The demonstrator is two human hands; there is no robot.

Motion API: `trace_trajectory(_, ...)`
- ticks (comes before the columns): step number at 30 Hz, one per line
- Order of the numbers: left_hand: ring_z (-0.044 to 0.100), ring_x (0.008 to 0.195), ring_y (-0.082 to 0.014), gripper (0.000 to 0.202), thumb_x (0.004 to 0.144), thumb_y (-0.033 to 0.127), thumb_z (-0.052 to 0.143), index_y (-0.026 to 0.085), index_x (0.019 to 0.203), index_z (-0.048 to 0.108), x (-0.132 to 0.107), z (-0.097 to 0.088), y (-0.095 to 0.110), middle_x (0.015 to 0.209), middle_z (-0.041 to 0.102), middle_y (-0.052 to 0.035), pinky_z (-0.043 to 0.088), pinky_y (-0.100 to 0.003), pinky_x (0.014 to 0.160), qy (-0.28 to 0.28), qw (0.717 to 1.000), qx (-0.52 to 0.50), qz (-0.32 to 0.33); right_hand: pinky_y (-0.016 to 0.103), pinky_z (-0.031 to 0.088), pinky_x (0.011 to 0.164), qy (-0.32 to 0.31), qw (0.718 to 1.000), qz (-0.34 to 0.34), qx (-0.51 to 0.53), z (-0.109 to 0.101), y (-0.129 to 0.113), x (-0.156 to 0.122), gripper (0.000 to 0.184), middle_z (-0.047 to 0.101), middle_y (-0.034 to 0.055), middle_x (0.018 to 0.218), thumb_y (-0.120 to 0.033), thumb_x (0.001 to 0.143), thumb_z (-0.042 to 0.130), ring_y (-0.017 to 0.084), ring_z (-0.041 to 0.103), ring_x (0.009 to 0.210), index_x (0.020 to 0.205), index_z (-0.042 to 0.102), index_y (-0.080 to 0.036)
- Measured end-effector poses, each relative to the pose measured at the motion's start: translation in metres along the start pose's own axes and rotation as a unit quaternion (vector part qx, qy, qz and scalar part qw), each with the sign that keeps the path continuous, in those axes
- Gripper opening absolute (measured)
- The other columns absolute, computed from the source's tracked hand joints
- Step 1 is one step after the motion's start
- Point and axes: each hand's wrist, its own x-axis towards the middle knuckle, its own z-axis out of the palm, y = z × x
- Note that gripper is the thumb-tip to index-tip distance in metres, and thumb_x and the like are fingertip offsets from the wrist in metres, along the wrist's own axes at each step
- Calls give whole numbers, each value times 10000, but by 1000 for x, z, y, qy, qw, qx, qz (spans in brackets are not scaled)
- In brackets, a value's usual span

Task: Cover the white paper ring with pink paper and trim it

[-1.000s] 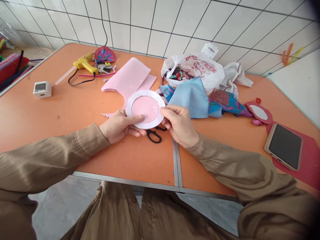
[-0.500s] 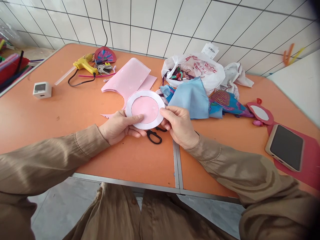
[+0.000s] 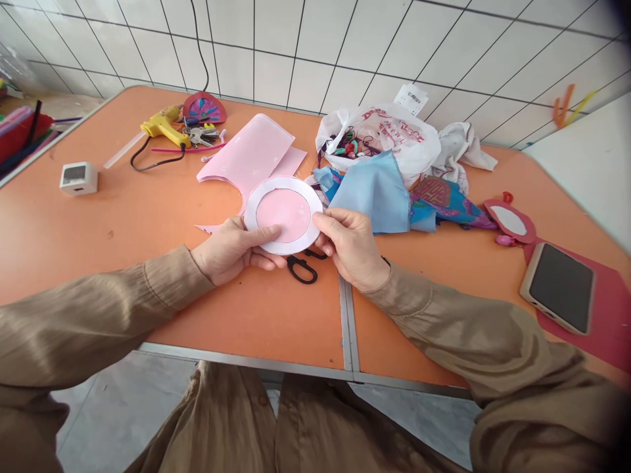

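Observation:
Between my hands is a round disc made of a white ring [image 3: 252, 211] over a pink circle [image 3: 290, 213]. My left hand [image 3: 239, 246] grips its lower left, thumb on the pink face and fingers beneath. My right hand [image 3: 352, 246] pinches the ring's right edge between thumb and fingers. Under the disc, the black handles of scissors [image 3: 302, 270] show on the table; the blades are hidden. Just behind the disc lies a folded pink sheet [image 3: 251, 151] with a curved piece cut out of it.
A yellow glue gun [image 3: 166, 128], keys [image 3: 201, 136] and a white cube [image 3: 79, 178] are at the left. A white plastic bag [image 3: 394, 141] and blue cloth [image 3: 377, 197] sit at back right. A phone [image 3: 559, 286] lies on red sheet material [image 3: 611, 315] at far right.
The whole view has shifted slightly. Both hands keep the same hold on the disc, and nothing else has visibly moved.

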Motion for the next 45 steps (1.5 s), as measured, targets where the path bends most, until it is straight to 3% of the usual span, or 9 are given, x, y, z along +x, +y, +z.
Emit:
trace_trajectory(21, 688, 506, -158, 186, 777, 218, 762, 79, 857, 669, 0, -2, -1, 589, 709, -86, 567, -168, 473, -11, 1000, 23, 10, 193, 253, 376, -19, 999, -37, -27, -3, 4, 1, 353, 484, -47, 433, -298, 789, 610, 37, 368, 372, 490, 471, -171)
trace_trajectory(30, 708, 534, -177, 193, 800, 226, 745, 76, 900, 676, 2, -4, -2, 658, 736, -98, 580, -195, 476, -11, 1000, 9, 24, 201, 233, 381, -7, 1000, -19, -8, -3, 4, 1, 332, 497, -43, 438, -296, 762, 629, 35, 357, 369, 484, 499, -167)
trace_trajectory(35, 721, 554, -187, 254, 875, 270, 666, 33, 787, 695, 3, -6, -2, 703, 746, -155, 576, -195, 469, -22, 1000, -4, 2, 202, 213, 377, 16, 1000, -2, 18, -4, 5, 5, 324, 469, -47, 419, -281, 724, 650, 32, 345, 364, 461, 501, -167)
trace_trajectory(39, 713, 541, -172, 257, 908, 226, 615, 33, 761, 697, 3, -7, -2, 692, 745, -150, 565, -187, 460, -15, 1000, -4, -2, 206, 192, 370, 18, 999, 7, 27, -4, 5, 5, 310, 469, -46, 419, -285, 702, 664, 34, 342, 357, 461, 507, -169)
trace_trajectory(45, 721, 563, -194, 318, 876, 333, 662, 34, 776, 707, 3, -8, -3, 697, 744, -159, 576, -210, 481, -31, 999, -7, 4, 212, 193, 378, 25, 999, 14, 23, -4, 5, 4, 326, 466, -42, 414, -288, 703, 669, 37, 342, 354, 445, 506, -170)
